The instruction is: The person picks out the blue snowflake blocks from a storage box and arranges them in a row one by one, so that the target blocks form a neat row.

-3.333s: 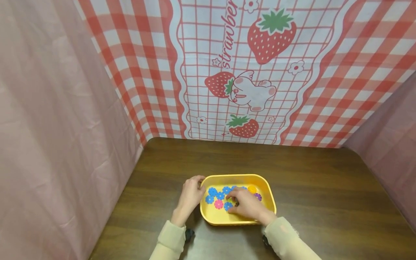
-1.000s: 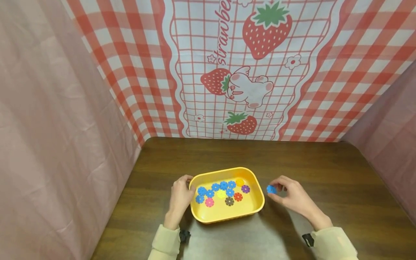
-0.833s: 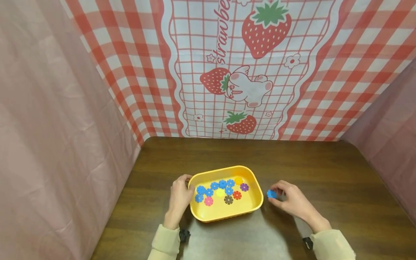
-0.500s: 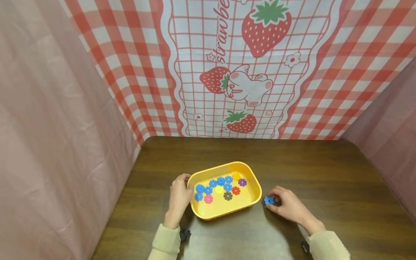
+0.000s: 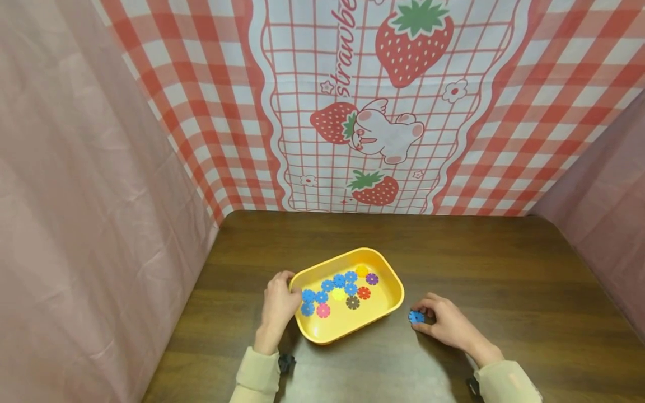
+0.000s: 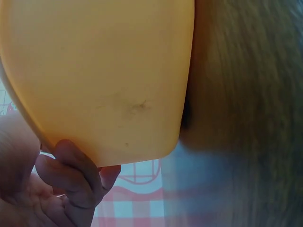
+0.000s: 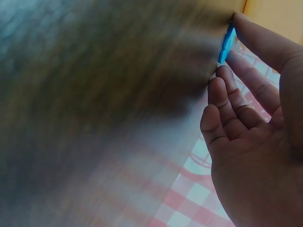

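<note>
A blue notched disc (image 5: 414, 317) is near the yellow tray (image 5: 350, 321); the tray sits askew.

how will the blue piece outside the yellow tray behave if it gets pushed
Probably stiff: the blue piece shows a straight, thin edge in the right wrist view. Likely light, being thin and far smaller than the yellow tray. Flat on the table it would likely slide; on edge, its round, notched outline might roll unevenly.
</note>
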The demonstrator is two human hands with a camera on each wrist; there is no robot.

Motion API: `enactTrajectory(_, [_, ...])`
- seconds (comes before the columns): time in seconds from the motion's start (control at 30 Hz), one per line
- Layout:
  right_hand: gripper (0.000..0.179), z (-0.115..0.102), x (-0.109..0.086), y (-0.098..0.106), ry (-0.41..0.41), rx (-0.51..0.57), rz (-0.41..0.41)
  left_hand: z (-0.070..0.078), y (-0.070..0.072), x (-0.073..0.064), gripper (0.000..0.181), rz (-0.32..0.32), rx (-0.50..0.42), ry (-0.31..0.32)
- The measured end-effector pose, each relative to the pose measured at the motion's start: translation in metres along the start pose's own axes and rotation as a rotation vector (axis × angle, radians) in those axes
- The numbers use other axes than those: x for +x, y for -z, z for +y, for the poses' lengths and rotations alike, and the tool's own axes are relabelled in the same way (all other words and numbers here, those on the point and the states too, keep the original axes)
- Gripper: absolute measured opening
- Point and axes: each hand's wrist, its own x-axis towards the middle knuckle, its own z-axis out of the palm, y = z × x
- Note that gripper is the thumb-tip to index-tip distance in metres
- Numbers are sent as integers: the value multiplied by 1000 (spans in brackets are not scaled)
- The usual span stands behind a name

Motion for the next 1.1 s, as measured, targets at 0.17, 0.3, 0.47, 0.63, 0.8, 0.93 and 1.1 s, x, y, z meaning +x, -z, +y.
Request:
enactTrajectory(0.17, [28, 1, 0, 1, -25, 9, -14, 1, 4, -1, 26, -34, -1, 31])
enactTrajectory(0.3, [32, 2, 1, 0, -43, 5, -11, 1, 5, 0, 24, -63, 7, 63])
enactTrajectory(0.47, [35, 3, 0, -2, -39, 33, 26, -2, 5, 1, 18, -79, 19, 80])
enactTrajectory(0.63, [34, 4, -1, -1, -30, 91, 62, -4, 4, 1, 17, -73, 13, 41])
enactTrajectory(0.8, [33, 5, -1, 7, -45, 87, 61, -8, 0, 1, 15, -49, 16, -39])
enactTrajectory(0.93, [30, 5, 4, 17, -53, 74, 92, -10, -2, 2, 13, -32, 17, -85])
enactTrajectory(1.1, [34, -1, 14, 35, -68, 50, 105, -11, -1, 2, 8, -10, 15, -114])
